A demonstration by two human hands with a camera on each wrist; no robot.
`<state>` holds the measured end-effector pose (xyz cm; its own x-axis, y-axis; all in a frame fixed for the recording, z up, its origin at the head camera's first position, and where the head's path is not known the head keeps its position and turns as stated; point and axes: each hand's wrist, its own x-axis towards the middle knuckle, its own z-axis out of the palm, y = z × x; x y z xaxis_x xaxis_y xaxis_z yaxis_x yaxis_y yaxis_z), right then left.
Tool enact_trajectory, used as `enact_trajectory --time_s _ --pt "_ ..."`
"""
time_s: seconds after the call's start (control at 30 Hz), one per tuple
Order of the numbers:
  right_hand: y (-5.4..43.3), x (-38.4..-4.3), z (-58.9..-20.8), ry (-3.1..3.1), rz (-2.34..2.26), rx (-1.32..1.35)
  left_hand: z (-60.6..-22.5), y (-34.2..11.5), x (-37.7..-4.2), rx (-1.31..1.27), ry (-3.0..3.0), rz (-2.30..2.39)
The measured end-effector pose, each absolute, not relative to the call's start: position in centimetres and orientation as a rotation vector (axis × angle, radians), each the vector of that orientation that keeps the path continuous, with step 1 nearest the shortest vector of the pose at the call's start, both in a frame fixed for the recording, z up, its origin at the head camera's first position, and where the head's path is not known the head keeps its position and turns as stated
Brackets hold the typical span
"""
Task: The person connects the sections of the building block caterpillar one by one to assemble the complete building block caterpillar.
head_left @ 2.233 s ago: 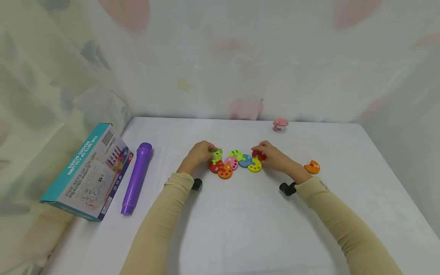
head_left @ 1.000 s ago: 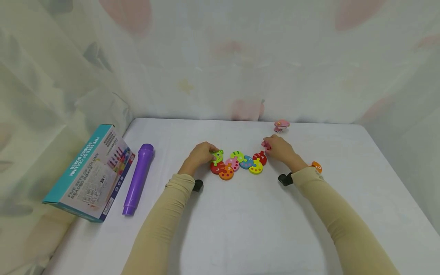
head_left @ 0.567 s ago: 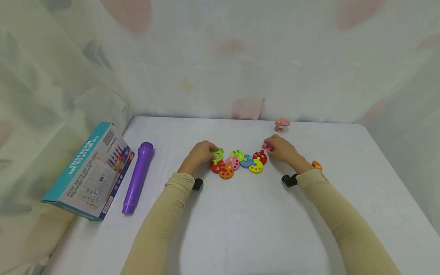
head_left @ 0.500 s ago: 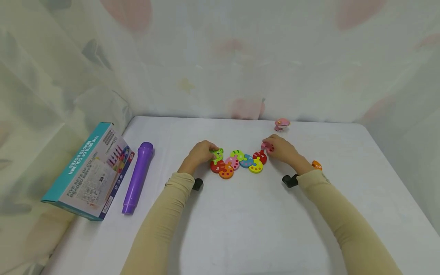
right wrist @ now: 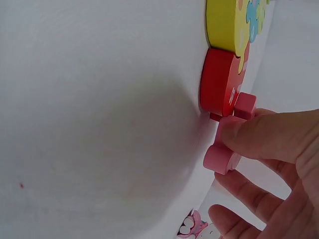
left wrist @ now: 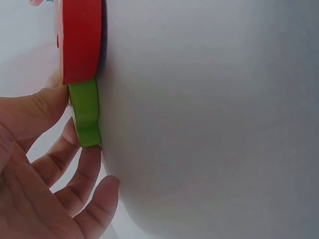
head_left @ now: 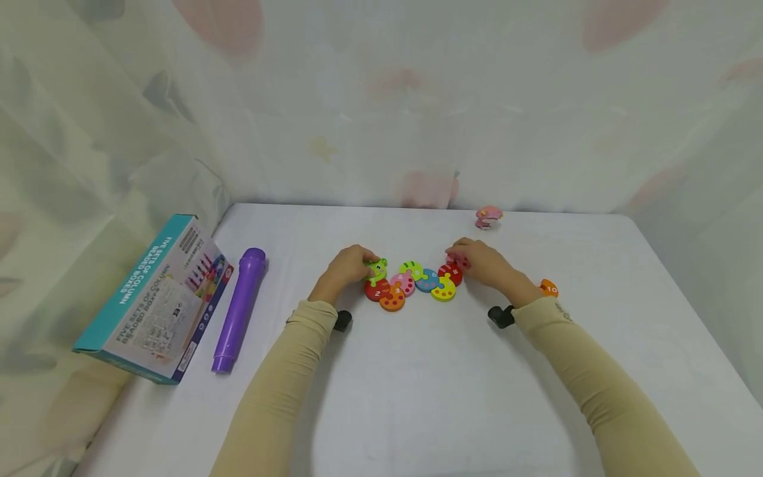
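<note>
A row of joined, numbered caterpillar puzzle pieces (head_left: 392,299) lies across the middle of the table. At its left end my left hand (head_left: 348,266) holds the green caterpillar head piece (left wrist: 85,112), thumb on one face and fingertips at its edge. My right hand (head_left: 481,260) pinches a pink puzzle piece (right wrist: 218,158) between thumb and fingers at the row's right end. In the right wrist view the pink piece is slightly tilted, its notch right at the knob of the red piece (right wrist: 217,82). A yellow piece (right wrist: 221,25) joins the red one on its other side.
An orange piece (head_left: 548,287) marked 10 lies by the right sleeve. Near the back edge stands a small pink toy figure (head_left: 489,217). On the left are a purple tube-shaped object (head_left: 240,311) and a teal-and-white bead toy box (head_left: 161,298).
My right hand has left the red piece, taken the pink piece, and moved it left and down onto the red piece's knob. My left hand stays at the green head.
</note>
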<state>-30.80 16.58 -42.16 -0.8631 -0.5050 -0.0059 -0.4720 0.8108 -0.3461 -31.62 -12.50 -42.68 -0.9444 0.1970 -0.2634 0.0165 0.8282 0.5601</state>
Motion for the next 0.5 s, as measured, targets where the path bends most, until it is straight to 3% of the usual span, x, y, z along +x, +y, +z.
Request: enact_trajectory --time_s 0.5 --pt "17.13 -30.5 -42.86 2.889 -0.408 -0.723 -42.66 -12.64 -31.49 0.166 2.694 0.827"
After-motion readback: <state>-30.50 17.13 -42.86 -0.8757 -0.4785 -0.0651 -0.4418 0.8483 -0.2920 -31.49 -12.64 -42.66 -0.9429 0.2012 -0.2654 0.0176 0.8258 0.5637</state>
